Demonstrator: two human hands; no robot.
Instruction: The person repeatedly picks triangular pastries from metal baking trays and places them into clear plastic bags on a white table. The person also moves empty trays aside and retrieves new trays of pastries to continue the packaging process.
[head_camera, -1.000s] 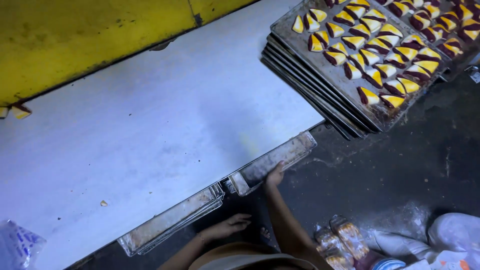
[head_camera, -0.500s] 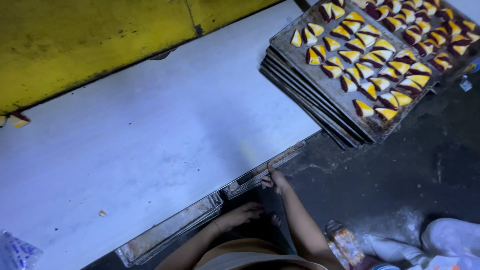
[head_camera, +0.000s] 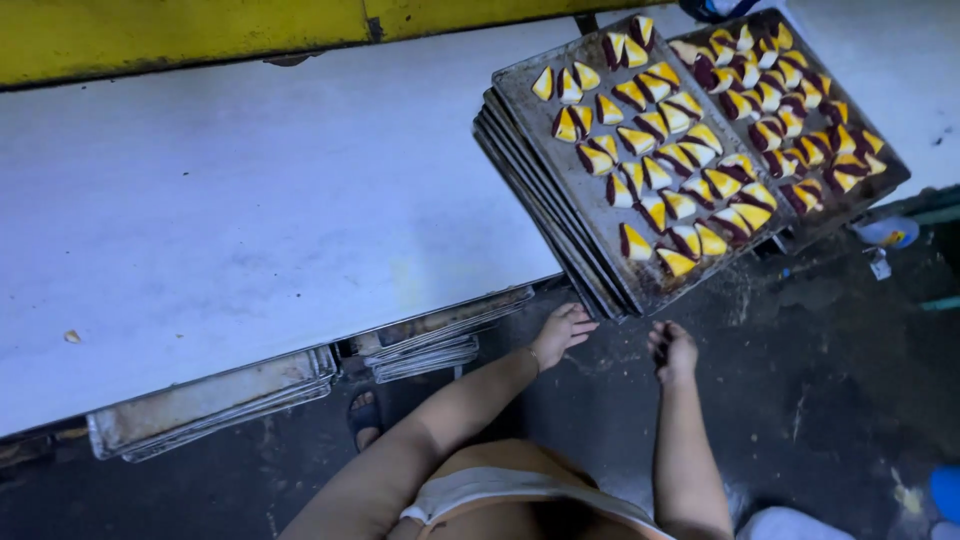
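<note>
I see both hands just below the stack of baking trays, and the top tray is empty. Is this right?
Not quite. In the head view the top tray of the stack is not empty: it carries rows of yellow and dark triangular pastries. The rest holds: the left hand and the right hand are both just below the stack's overhanging corner.

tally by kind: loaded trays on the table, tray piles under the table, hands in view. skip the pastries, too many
Loaded trays of yellow-and-dark triangular pastries: 2, the near tray on a stack of trays, the far tray beside it.
Tray piles under the table: 2, left pile, right pile.
Hands: 2, left hand, right hand, both empty.
Total: 6
</note>
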